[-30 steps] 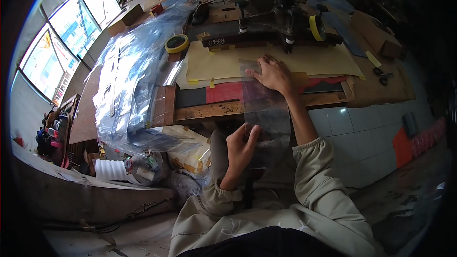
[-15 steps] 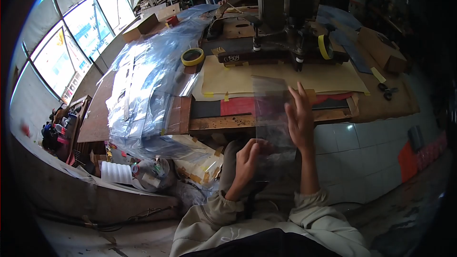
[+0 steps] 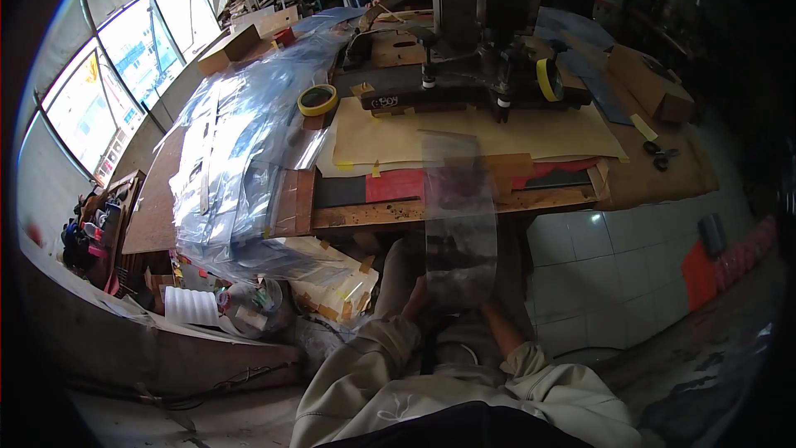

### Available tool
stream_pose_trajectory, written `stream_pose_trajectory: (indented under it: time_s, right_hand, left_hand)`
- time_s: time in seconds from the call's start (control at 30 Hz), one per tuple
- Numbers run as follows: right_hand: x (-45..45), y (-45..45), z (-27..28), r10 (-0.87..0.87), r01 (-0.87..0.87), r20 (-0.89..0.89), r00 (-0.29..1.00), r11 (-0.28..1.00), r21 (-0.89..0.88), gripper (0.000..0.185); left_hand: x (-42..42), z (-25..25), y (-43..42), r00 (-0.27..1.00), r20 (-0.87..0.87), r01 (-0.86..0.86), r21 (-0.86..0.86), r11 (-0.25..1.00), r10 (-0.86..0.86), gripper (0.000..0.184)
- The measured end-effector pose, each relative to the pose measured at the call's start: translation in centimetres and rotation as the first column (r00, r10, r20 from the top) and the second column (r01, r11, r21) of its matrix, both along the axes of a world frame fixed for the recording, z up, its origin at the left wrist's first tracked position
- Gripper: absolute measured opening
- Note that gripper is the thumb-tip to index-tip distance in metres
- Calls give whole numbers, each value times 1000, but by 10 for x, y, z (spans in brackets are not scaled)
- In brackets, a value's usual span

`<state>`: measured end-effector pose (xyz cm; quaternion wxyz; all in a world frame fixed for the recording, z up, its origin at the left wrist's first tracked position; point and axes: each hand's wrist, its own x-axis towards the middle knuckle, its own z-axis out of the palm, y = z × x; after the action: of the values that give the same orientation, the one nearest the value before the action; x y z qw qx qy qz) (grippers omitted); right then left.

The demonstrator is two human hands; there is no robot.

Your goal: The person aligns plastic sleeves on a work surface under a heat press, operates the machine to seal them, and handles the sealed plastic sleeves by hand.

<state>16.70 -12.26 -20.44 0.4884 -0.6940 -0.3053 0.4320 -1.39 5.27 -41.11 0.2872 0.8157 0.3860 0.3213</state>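
A long clear plastic sheet (image 3: pixel 461 241) reaches from above my lap up over the table's front edge. Its far end overlaps the tan paper sheet. At its near end, my left hand (image 3: pixel 417 297) grips the left side and my right hand (image 3: pixel 479 297) the right side. Both hands are low, close to my body, and seem closed on the sheet. Most of their fingers are hidden behind or under the plastic. Under the sheet's upper part, red material (image 3: pixel 393 186) lies along the front of the table.
A press-like machine (image 3: pixel 473 99) stands over the tan paper (image 3: pixel 365 137). Yellow tape rolls (image 3: pixel 317 100) and black scissors (image 3: pixel 661 154) lie around it. Stacked clear plastic sheets (image 3: pixel 236 141) cover the left side. A cardboard box (image 3: pixel 651 83) is at right. Two people are beyond the machine.
Both hands have moved down and toward my body, to the near end of the plastic sheet. My right hand was raised with fingers extended beside the sheet. The view has shifted slightly.
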Motion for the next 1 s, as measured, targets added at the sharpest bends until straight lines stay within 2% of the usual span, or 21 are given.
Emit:
stream_pose_trajectory:
  time_s: [0.13, 0.27, 0.37, 0.47, 0.6, 0.67, 0.77, 0.8, 0.9, 1.0]
  right_hand:
    - [1, -4, -1, 10, -11, -26, 1000, 1000, -12, 32]
    - [2, -6, -1, 14, -14, -36, 999, 1000, -15, 32]
    - [2, -6, -1, 18, -19, -44, 999, 1000, -18, 32]
    - [2, -6, -1, 22, -24, -48, 999, 999, -25, 32]
    - [3, -6, -1, 28, -30, -53, 998, 999, -30, 33]
    - [3, -7, -1, 29, -31, -55, 998, 999, -31, 33]
    - [3, -6, -1, 33, -36, -60, 998, 999, -35, 33]
    - [3, -6, -2, 34, -36, -62, 997, 999, -35, 33]
    - [4, -6, -2, 38, -41, -65, 997, 998, -38, 34]
    - [5, -4, -2, 40, -43, -69, 997, 998, -36, 34]
  left_hand:
    - [-6, 37, 12, 998, 13, -57, -81, 995, 58, 25]
    - [-21, 103, 8, 1000, 3, -19, -376, 926, 22, 28]
    - [-19, 101, 8, 999, 39, 18, -377, 926, -4, 31]
    - [-12, 57, 5, 999, -27, 28, -284, 958, -37, 29]
    - [-13, 11, 9, 993, -7, 118, -116, 986, -120, 29]
    - [-14, -7, 11, 986, -55, 155, -2, 988, -155, 29]
    - [-16, -47, 17, 964, -228, 188, 235, 954, -134, 29]
    - [-14, -77, 20, 952, -293, 191, 329, 925, -92, 29]
    - [-14, -73, 18, 926, -369, 223, 372, 901, -77, 29]
    - [-13, -58, 19, 938, -334, 194, 272, 942, -97, 28]
